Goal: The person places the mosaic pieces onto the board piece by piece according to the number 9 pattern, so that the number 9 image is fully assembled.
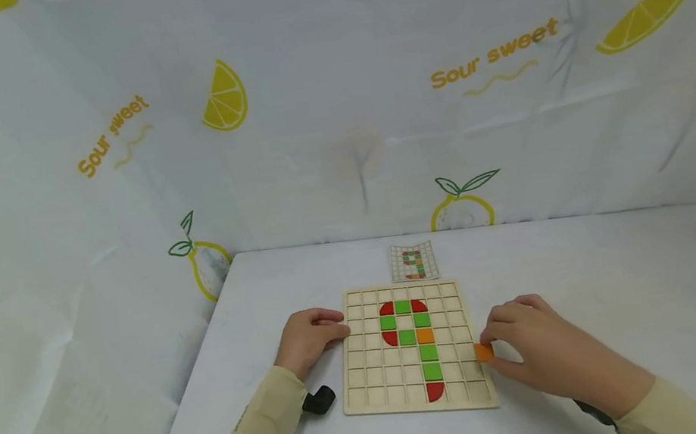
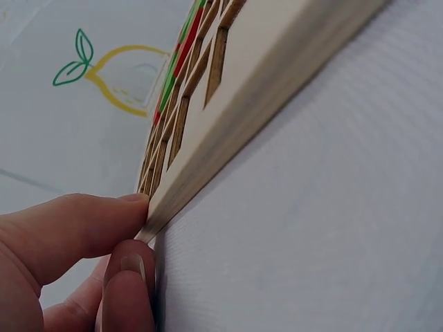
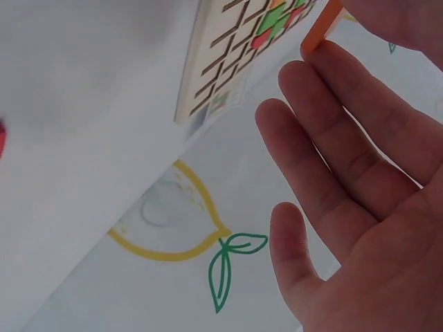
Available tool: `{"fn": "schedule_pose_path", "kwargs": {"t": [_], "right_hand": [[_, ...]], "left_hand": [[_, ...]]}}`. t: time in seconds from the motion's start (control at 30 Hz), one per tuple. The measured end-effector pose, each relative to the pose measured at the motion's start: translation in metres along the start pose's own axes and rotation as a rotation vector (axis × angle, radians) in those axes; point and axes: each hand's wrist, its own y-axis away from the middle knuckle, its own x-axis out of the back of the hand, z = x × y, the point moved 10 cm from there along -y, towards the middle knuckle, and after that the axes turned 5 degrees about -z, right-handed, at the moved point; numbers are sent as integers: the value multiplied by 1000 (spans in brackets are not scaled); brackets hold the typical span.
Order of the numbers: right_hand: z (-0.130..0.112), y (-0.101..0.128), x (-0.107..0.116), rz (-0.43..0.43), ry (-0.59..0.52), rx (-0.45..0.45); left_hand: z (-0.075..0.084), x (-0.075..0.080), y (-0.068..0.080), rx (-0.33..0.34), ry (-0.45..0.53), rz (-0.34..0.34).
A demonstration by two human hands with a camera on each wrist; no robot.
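A wooden grid board (image 1: 377,389) lies on the white table, holding several red, green and orange tiles (image 1: 427,352) in a figure. My left hand (image 1: 310,337) pinches the board's left edge (image 2: 208,149) between thumb and fingers (image 2: 131,270). My right hand (image 1: 536,350) sits at the board's right edge and pinches a small orange tile (image 1: 483,352) between thumb and fingertips. In the right wrist view the orange tile (image 3: 320,29) shows at the fingertips (image 3: 297,76), with the board (image 3: 228,48) beyond.
A small pattern card (image 1: 413,261) lies just behind the board. A black object (image 1: 319,400) sits by my left wrist. Lemon-print sheeting (image 1: 328,97) walls in the white table (image 1: 607,281) on the left, back and right.
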Motion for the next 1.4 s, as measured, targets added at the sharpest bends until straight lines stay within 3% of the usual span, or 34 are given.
{"fn": "schedule_pose_path", "kwargs": {"t": [0.3,0.63,0.83,1.07,1.4], "right_hand": [[-30,-26,4,66,-40,113],[-62,-43,-10,29,-61,161],[-74,-45,-22,0,-52,178],[-84,-43,-30,30,-53,244],[-93,-45,-39,20,-51,253]], "left_hand": [[3,0,-2,-8,2,-4],[-2,-2,-3,5,15,-6],[1,-5,-2,-4,0,-8],[3,-4,-1,-17,-38,0],[1,2,-3,-15,-34,11]]}}
